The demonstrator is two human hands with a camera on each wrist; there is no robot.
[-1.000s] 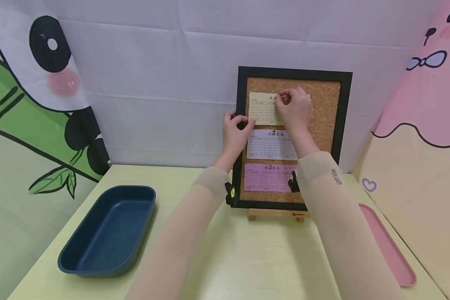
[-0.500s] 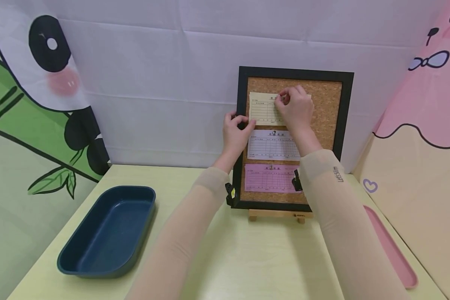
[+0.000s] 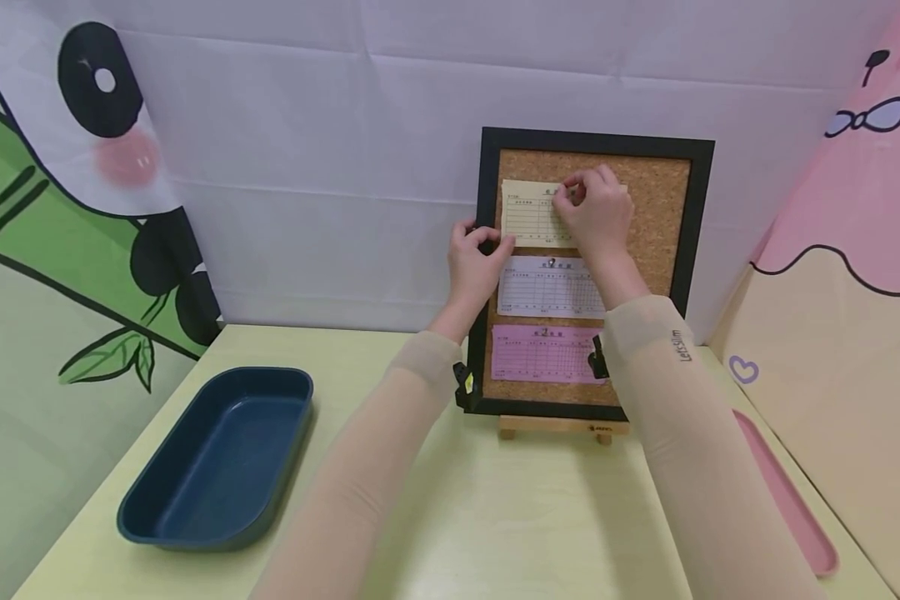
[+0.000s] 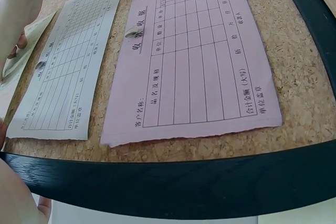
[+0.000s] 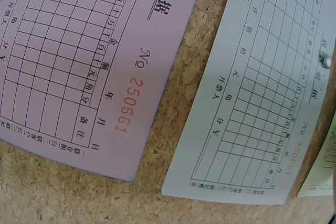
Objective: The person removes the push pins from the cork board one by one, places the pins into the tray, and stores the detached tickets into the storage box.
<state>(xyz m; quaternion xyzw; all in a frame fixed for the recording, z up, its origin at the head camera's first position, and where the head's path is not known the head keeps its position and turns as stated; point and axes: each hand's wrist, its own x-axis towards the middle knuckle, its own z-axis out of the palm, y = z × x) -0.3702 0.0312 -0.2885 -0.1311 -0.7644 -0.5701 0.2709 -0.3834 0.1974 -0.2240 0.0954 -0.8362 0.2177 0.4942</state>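
A black-framed corkboard (image 3: 656, 225) leans upright on a small wooden easel (image 3: 555, 426). My left hand (image 3: 474, 265) grips its left frame edge, the thumb in front at the lower-left corner of a yellow receipt slip (image 3: 527, 218). At the top middle of that slip, my right hand (image 3: 598, 218) has thumb and forefinger pinched together, apparently on a push pin that the fingers mostly cover. Below hang a white receipt slip (image 3: 543, 289) and a pink receipt slip (image 3: 540, 354). Clear push pins (image 4: 132, 32) hold these two at their headings.
On the table's left stands a deep blue tray (image 3: 300, 433). A shallow pink tray (image 3: 795, 508) lies at the right, partly behind the right sleeve (image 3: 690, 433). A printed cloth (image 3: 330, 167) hangs behind the board. Black wrist cameras (image 3: 465, 385) sit close to the board.
The view has shifted slightly. Both hands keep their places on the board, and the right fingertips stay at the yellow slip's heading with hardly any visible movement.
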